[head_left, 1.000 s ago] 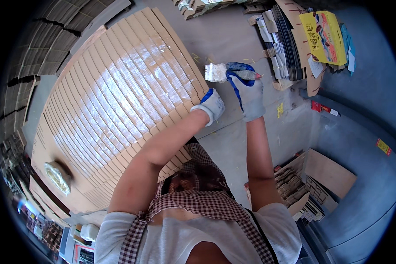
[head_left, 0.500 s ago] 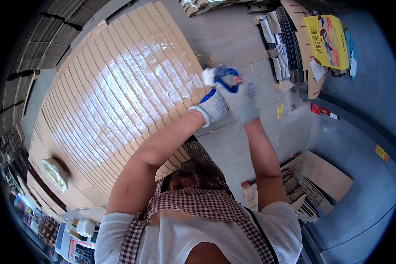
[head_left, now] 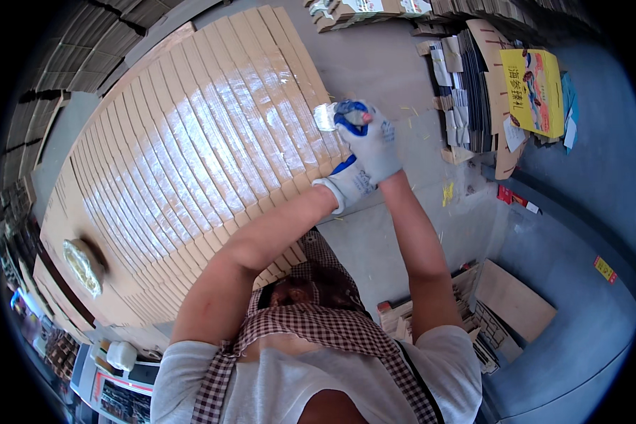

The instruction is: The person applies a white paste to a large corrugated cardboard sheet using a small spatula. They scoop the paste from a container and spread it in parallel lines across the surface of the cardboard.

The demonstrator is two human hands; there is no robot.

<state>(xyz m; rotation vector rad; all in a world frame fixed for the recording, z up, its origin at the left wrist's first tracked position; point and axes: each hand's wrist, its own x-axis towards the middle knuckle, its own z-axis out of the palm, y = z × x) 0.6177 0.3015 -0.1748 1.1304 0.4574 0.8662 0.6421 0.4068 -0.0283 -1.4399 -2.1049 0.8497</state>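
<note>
A long row of overlapping tan cardboard sheets (head_left: pixel 141 162) fans out on my left, its middle band wet and shiny with a whitish coating. My right hand (head_left: pixel 376 138), in a white and blue work glove, is closed around a brush; a reddish handle tip shows above the fist. The brush's pale head (head_left: pixel 325 116) touches the edge of the row's far right end. Just below it my left hand (head_left: pixel 348 185), gloved alike, is at the near right edge of the sheets, its fingers mostly hidden behind the right hand.
A plastic-lined bowl (head_left: pixel 83 267) sits at the row's left end. Far right, a yellow box (head_left: pixel 533 92) lies by stacked dark and white sheets (head_left: pixel 466 92). An open carton (head_left: pixel 512 300) with cardboard pieces stands near right. Cardboard stacks (head_left: pixel 46 67) line the far left.
My right hand has moved left and slightly nearer, bringing the brush onto the sheets' edge. My left hand has shifted slightly to the right. The whole view has turned a little.
</note>
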